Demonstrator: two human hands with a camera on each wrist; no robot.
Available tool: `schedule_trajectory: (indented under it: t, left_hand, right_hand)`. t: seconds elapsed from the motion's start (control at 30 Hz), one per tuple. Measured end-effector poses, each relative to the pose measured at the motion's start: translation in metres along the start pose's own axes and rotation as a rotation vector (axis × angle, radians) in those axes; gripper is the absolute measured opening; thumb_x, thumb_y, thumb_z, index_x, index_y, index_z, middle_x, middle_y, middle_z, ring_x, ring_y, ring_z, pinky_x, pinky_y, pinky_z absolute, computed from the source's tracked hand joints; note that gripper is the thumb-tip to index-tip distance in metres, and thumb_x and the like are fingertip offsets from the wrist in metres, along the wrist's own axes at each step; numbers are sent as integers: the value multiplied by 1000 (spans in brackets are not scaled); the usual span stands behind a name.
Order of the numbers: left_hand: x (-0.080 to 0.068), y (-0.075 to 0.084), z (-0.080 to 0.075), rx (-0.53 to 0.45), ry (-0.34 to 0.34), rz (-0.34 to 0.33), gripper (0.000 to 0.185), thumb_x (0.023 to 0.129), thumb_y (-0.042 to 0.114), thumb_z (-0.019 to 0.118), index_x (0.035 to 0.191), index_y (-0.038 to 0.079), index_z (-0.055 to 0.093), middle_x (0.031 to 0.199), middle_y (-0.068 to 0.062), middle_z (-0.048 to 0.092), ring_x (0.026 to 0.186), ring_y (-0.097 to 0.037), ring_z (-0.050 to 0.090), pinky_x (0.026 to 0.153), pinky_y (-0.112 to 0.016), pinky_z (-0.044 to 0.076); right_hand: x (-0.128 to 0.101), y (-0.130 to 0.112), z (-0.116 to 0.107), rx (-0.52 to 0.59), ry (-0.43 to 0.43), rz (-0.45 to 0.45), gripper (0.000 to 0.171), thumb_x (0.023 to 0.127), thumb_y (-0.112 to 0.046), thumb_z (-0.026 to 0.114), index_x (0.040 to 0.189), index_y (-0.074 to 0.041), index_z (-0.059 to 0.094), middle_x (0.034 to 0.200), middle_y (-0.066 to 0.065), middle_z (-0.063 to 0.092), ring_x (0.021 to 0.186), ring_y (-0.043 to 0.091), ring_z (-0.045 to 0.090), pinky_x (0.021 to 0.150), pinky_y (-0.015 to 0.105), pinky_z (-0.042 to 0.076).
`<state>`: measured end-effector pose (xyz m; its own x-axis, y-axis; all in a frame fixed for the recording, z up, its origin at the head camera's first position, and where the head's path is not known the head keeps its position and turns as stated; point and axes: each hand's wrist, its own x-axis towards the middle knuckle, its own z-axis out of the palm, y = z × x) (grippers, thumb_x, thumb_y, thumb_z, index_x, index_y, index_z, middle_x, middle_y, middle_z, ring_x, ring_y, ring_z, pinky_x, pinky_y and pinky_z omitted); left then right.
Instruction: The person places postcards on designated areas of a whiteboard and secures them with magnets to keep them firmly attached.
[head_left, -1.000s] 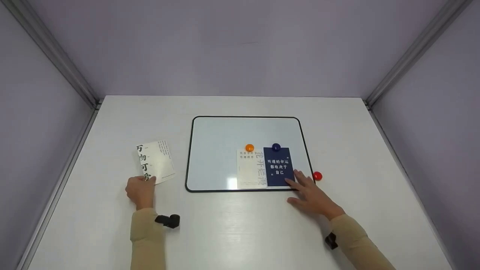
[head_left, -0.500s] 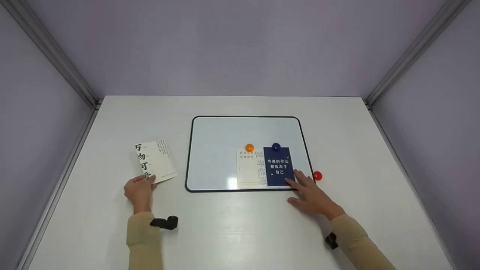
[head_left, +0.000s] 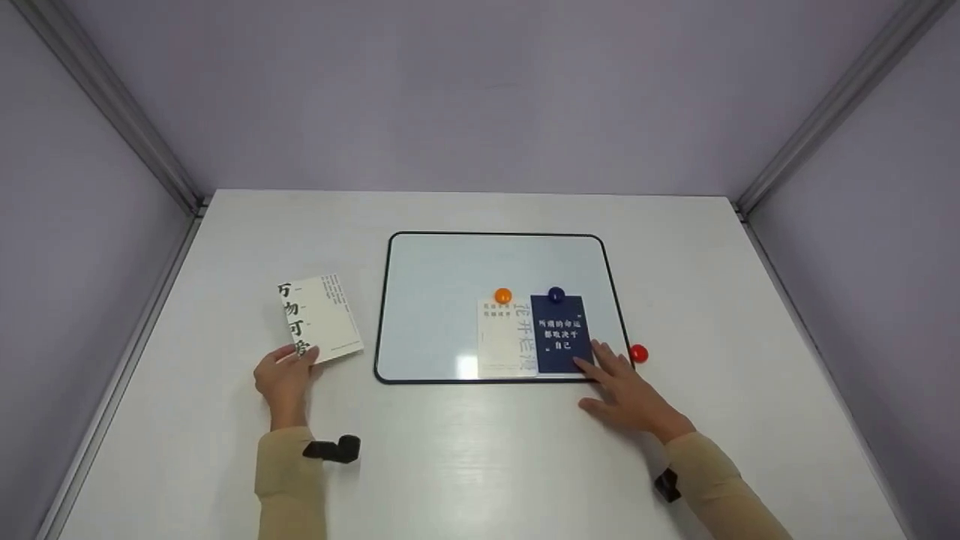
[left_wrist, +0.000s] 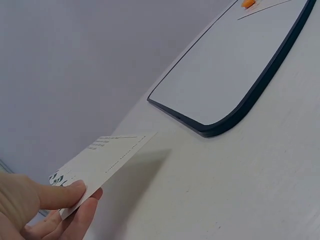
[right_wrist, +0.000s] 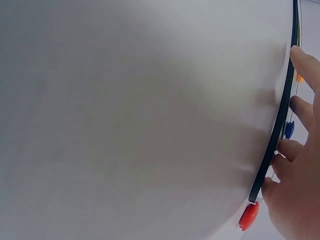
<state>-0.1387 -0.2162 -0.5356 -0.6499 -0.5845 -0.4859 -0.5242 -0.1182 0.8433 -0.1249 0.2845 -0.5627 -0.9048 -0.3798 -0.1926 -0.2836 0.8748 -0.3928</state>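
My left hand [head_left: 285, 381] pinches the lower left corner of a white card [head_left: 324, 315] with dark lettering, thumb on top and fingers beneath. In the left wrist view the card [left_wrist: 107, 157] is raised off the table and throws a shadow below it. My right hand [head_left: 630, 394] lies with fingers spread at the lower right corner of a whiteboard [head_left: 427, 300], fingertips at the edge of a navy card [head_left: 561, 356]. A blue magnet [head_left: 556, 294] sits at the navy card's top edge. Left of it, a pale card [head_left: 499, 345] has an orange magnet [head_left: 503, 295] at its top.
A red magnet [head_left: 639, 353] sits just outside the whiteboard's right edge, close to my right hand. The black-framed board lies on a white table [head_left: 465, 465]. Pale panels [head_left: 480, 97] enclose the table at the back and sides.
My left hand has lifted the white card off the table, and the card has shifted slightly right. My right hand stays at the board's corner.
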Motion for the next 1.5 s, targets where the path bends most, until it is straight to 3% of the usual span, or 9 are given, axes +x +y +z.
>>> schedule_trajectory:
  t: [0.17,0.4,0.73,1.03,1.23,1.5]
  left_hand:
    - [-5,2,4,14,-30,45,48,87,11,69,129,-6,53,126,-26,61,60,1,62,62,-12,55]
    - [-12,2,13,-28,-61,93,46,86,5,69,126,-11,55,112,-23,65,59,5,59,63,-13,56]
    - [-21,-1,27,0,-121,128,43,86,6,68,124,-11,55,123,-31,62,63,6,58,63,-11,55]
    - [-25,-3,36,-12,-160,137,41,85,4,70,119,-13,57,99,-18,72,62,3,60,62,-13,55]
    - [-27,-7,45,4,-187,145,40,84,4,70,119,-12,58,90,-11,72,62,0,62,62,-15,56]
    - [-35,-10,57,51,-209,127,40,85,5,70,120,-10,58,108,-23,70,64,-1,61,61,-13,54]
  right_hand:
    - [-1,1,0,3,-11,9,69,90,-49,61,150,-28,35,165,8,14,152,35,14,121,57,22]
    - [-2,1,-1,41,-5,21,68,90,-50,60,149,-25,36,164,10,14,152,36,14,122,58,20]
    - [-2,-1,-3,36,-21,47,70,90,-49,61,150,-26,34,165,7,13,152,35,13,120,59,23]
    - [-2,-1,-4,37,6,45,69,90,-46,62,149,-22,36,164,8,19,151,34,18,119,56,27]
    - [-2,-1,-3,-1,54,19,67,90,-44,64,147,-18,40,160,12,28,149,35,25,117,55,32]
    - [-2,-2,-3,-32,90,-6,66,89,-40,65,146,-16,42,158,13,33,147,36,30,116,54,34]
